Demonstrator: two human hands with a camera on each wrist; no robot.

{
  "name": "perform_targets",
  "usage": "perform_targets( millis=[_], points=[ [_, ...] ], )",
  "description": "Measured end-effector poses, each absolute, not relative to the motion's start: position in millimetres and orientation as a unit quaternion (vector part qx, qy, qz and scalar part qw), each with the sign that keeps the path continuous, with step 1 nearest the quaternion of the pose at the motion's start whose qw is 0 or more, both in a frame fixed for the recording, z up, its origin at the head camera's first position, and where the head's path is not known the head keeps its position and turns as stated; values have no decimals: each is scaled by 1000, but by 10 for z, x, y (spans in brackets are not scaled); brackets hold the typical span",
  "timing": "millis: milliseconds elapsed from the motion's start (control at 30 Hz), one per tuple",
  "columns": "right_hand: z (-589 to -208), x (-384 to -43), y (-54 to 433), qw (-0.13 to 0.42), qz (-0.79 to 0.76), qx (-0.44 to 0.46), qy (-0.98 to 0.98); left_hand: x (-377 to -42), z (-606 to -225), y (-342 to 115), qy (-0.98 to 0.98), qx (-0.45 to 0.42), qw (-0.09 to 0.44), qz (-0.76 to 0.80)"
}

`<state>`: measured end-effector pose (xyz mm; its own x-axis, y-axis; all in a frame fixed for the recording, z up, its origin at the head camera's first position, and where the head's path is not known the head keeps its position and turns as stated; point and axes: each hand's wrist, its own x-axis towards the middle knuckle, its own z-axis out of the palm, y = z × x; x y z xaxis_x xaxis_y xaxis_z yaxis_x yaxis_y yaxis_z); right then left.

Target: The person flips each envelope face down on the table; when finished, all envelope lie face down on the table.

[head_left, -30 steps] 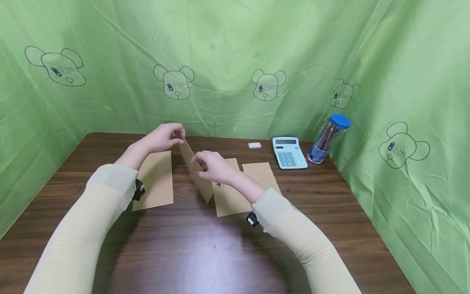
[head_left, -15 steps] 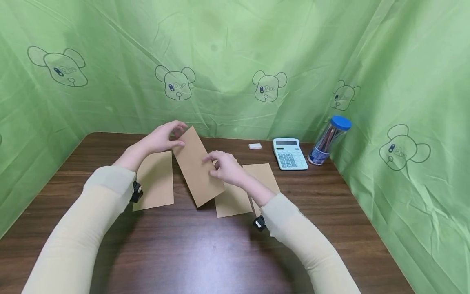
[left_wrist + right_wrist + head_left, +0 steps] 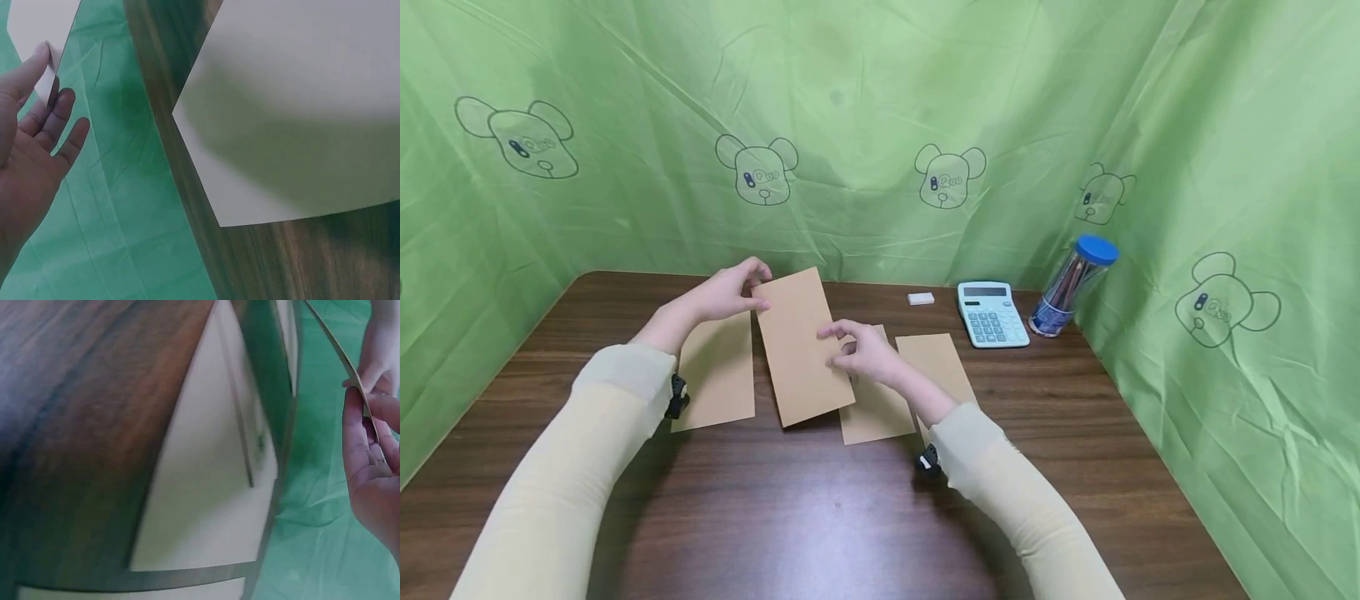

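A thin, stiff kraft-brown sheet (image 3: 801, 346) is held up over the table, its plain broad face toward the head camera. My left hand (image 3: 726, 292) pinches its upper left corner, thumb in front and fingers behind. At the right edge my right hand (image 3: 874, 358) grips it between thumb and fingers, as the right wrist view also shows. Similar brown sheets lie flat beneath: a left sheet (image 3: 722, 379) under my left forearm, a middle sheet (image 3: 880, 417) partly hidden by the held one, and a right sheet (image 3: 934, 358) partly covered by my right wrist.
A white eraser-like block (image 3: 921, 298) and a light blue calculator (image 3: 992, 315) lie at the back right of the wooden table (image 3: 820, 517). Beside them leans a clear tube with a blue lid (image 3: 1071, 287) holding pencil-like sticks. Green curtain (image 3: 850, 100) hangs behind and alongside.
The held sheet has turned from nearly edge-on to face the head camera, and its top has swung right. My right hand has shifted slightly right; my left hand stays at the upper corner.
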<state>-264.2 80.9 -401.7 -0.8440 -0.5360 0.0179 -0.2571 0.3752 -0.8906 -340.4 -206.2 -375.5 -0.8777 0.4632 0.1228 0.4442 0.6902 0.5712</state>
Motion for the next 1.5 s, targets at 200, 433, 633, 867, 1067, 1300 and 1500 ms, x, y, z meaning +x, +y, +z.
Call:
perform_targets(
  millis=[200, 433, 633, 867, 1067, 1300, 1500],
  points=[
    [-4137, -2624, 791, 198, -500, -261, 802, -3423, -3854, -2009, 914, 267, 8, 304],
    [-4265, -2674, 794, 191, -427, -291, 835, -3424, -4028, -2015, 919, 278, 15, 278],
    [-4332, -2680, 792, 149, -329, -347, 865, -3391, -4164, -2028, 928, 265, 28, 261],
    [-4369, -2659, 762, 109, -247, -365, 891, -3324, -4281, -2016, 938, 248, 38, 238],
    [-4354, -2631, 722, 101, -192, -349, 912, -3284, -4365, -1999, 945, 233, 52, 223],
    [-4361, -2623, 702, 101, -158, -334, 924, -3275, -4422, -2006, 950, 235, 48, 201],
    [-4376, -2633, 699, 102, -143, -338, 925, -3286, -4435, -2005, 949, 253, 37, 184]
  ],
)
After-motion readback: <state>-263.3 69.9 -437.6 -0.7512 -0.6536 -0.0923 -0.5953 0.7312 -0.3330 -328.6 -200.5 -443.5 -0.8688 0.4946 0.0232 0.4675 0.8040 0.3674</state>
